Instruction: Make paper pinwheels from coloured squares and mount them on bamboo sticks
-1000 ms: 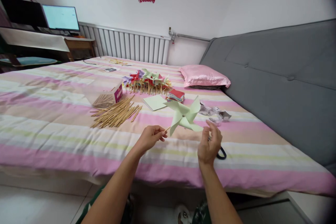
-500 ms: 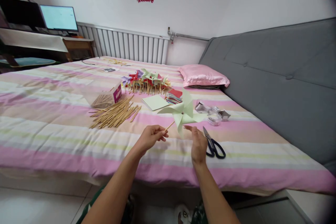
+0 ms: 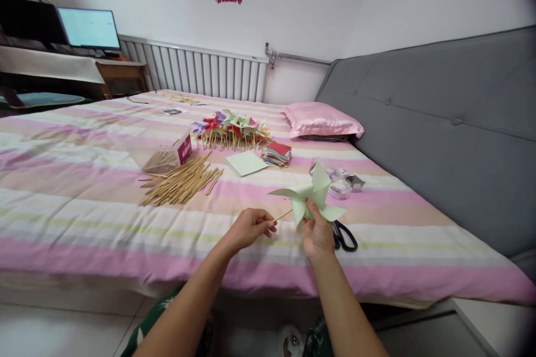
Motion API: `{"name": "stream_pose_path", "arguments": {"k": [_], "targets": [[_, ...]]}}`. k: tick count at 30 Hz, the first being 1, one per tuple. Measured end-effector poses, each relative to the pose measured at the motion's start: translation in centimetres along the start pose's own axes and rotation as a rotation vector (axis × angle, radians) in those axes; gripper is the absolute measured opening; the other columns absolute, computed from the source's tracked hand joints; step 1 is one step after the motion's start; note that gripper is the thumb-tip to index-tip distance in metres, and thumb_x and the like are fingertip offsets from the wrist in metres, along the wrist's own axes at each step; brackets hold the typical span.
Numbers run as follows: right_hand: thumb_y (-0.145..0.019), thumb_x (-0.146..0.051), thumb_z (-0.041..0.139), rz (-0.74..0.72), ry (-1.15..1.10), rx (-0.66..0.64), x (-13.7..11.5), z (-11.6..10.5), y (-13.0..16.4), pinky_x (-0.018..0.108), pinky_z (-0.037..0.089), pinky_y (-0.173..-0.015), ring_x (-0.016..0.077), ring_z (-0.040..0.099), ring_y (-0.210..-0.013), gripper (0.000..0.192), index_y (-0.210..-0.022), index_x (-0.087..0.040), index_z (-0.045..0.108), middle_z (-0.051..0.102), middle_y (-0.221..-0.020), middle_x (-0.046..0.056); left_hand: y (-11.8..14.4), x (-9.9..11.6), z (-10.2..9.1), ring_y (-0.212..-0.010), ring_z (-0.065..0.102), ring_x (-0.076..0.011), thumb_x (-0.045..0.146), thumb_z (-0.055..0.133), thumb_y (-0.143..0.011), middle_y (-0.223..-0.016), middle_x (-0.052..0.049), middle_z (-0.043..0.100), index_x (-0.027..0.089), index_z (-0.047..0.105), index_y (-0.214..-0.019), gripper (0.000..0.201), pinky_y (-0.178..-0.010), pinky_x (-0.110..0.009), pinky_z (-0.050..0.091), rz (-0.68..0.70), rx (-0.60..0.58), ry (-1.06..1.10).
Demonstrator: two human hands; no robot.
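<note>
Just in front of me, the left hand (image 3: 253,227) pinches a thin stick (image 3: 283,215) slanting rightward and slightly up to the pale green pinwheel (image 3: 321,183); the right hand (image 3: 317,236), nearer the paper, pinches its middle, fingers partly hidden, it seems; below, a striped bedspread (image 3: 125,242); far off, a radiator (image 3: 192,67)

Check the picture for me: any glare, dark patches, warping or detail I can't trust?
In the head view, light falls softly over the bed, whose front edge bows, probably lens distortion; in the head view, the pillow has a satin sheen, the upper right corner goes dark, and the pinwheel's outline reads clearly.
</note>
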State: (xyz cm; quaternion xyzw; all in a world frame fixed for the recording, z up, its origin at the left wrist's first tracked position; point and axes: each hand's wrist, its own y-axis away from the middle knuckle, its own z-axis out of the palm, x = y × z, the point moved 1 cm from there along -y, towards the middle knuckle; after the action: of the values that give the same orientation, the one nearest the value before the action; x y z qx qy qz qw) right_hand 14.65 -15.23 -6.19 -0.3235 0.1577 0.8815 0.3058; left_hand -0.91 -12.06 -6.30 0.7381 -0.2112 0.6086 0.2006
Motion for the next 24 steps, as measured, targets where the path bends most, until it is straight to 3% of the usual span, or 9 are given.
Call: {"name": "stream_pose_path", "arguments": {"k": [5, 14, 24], "targets": [[-0.047, -0.019, 0.083, -0.010, 0.024, 0.066, -0.1, -0.1, -0.1, 0.022, 0.056, -0.074, 0.0156, 0.065, -0.090, 0.043, -0.085, -0.018, 0.064, 0.070, -0.082, -0.002, -0.1, -0.2, 0.3, -0.062, 0.063, -0.0160, 0.036, 0.062, -0.071, -0.074, -0.009, 0.070, 0.012, 0.064, -0.075, 0.024, -0.062, -0.027, 0.047, 0.011, -0.020, 0.006], [-0.054, -0.026, 0.081, -0.170, 0.215, 0.039, 0.0, -1.1, -0.9, 0.031, 0.055, -0.082, 0.0210, 0.065, -0.097, 0.047, -0.098, -0.016, 0.065, 0.071, -0.098, 0.004, -0.3, -0.6, 0.8, -0.062, 0.064, -0.0172, 0.041, 0.062, -0.071, -0.074, -0.010, 0.071, 0.013, 0.065, -0.076, 0.029, -0.061, -0.029, 0.049, 0.019, -0.046, -0.001], [-0.055, -0.030, 0.081, -0.152, 0.251, -0.012, 0.4, -1.0, -1.0, 0.030, 0.053, -0.077, 0.0200, 0.064, -0.094, 0.049, -0.099, -0.017, 0.065, 0.070, -0.098, 0.004, 0.4, -0.2, 0.2, -0.057, 0.061, -0.0162, 0.022, 0.062, -0.065, -0.059, -0.003, 0.068, 0.015, 0.070, -0.064, 0.011, -0.052, -0.023, 0.042, 0.031, -0.018, -0.118]]}}
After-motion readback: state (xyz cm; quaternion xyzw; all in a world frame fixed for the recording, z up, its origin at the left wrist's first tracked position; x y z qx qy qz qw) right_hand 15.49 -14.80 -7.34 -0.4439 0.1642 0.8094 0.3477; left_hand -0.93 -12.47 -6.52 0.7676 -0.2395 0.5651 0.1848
